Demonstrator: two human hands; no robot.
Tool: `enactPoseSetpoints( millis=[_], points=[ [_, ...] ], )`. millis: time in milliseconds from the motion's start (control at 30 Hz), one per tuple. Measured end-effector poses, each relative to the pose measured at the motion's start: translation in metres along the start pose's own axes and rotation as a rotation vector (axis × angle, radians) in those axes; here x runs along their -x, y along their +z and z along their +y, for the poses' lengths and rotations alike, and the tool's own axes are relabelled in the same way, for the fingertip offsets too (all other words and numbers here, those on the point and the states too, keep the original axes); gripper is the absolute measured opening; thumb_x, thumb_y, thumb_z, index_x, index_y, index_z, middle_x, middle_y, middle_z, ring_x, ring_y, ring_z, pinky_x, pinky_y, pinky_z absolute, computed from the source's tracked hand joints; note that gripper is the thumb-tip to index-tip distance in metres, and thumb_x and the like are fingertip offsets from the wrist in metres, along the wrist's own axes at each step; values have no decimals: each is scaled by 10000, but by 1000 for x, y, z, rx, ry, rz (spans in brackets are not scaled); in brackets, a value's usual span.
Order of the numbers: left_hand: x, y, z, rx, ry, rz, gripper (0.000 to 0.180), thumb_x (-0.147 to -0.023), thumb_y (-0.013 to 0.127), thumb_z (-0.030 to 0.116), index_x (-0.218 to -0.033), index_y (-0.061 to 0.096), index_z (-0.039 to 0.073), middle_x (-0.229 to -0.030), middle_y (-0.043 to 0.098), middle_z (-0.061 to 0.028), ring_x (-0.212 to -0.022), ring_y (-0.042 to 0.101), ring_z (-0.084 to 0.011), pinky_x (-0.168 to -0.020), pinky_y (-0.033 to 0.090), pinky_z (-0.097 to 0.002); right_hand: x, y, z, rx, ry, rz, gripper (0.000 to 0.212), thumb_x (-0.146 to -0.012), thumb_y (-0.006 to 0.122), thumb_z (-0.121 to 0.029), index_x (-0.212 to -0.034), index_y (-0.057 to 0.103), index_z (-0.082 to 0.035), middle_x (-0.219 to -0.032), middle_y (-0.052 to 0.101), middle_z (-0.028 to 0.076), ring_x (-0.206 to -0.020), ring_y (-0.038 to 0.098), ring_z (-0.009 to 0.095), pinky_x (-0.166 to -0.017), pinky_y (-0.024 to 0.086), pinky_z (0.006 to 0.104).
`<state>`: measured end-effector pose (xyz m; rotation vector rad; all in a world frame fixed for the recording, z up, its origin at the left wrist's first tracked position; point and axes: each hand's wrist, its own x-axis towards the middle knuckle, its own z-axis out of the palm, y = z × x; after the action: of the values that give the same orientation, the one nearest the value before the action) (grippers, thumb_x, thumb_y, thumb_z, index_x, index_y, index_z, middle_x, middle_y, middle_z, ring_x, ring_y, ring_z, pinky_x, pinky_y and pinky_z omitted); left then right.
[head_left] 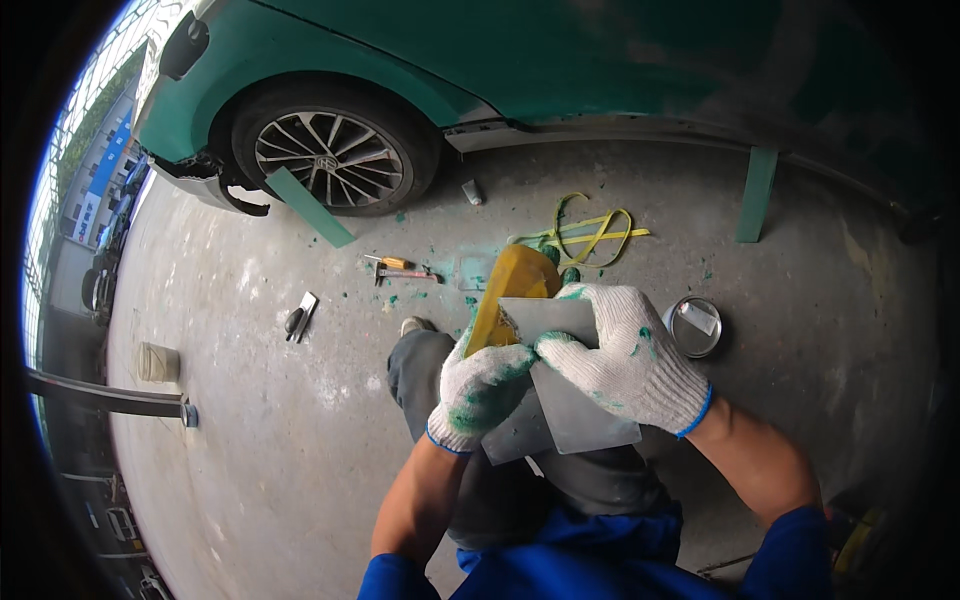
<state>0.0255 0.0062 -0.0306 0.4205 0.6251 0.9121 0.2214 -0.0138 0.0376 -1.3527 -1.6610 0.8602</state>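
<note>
In white knitted gloves stained green, my hands are held together over my knees. My left hand (480, 390) is closed round the lower end of an amber-yellow curved piece (520, 275) that looks like plastic; its exact kind is unclear. My right hand (625, 345) grips a thin grey flat plate (540, 318), with the thumb pressed on its face near my left thumb. Two more grey plate parts, a lighter one (585, 405) and a darker one (520, 428), fan out below the hands. Whether these are separate plates is hidden by the gloves.
A green car (640, 60) with its wheel (330, 160) stands ahead. Green strips (310, 207) lean there. On the concrete lie yellow straps (595, 235), an orange-handled tool (393, 263), a scraper (303, 315) and an open tin (693, 328). A bucket (157, 363) stands left.
</note>
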Motion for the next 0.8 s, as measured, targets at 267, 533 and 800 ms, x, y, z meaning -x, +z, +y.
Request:
enactPoseSetpoints(
  millis=[267,533,800],
  points=[
    [14,7,5,-254,-47,25,500,-871,619,-6,-1347,469,-44,-1115,634,-183,-963,664,-274,-829,570,-377,-7,-5,0,72,-63,147,273,-786,708,-176,-883,643,70,-736,658,208,-695,684,320,-625,537,398],
    [6,3,2,-106,-44,-66,522,-862,635,-2,-1353,463,-44,-1183,629,-181,-1052,650,-280,-940,536,-374,1,-6,5,15,-74,-30,385,-784,714,-188,-974,639,139,-743,663,239,-688,682,325,-647,554,393],
    [0,17,-2,-69,-50,-51,523,-814,670,-42,-1310,506,-57,-1097,660,-169,-960,672,-250,-850,566,-340,10,-14,30,451,-654,14,278,-823,731,-147,-974,672,78,-778,652,167,-679,669,313,-634,546,398]
  ],
)
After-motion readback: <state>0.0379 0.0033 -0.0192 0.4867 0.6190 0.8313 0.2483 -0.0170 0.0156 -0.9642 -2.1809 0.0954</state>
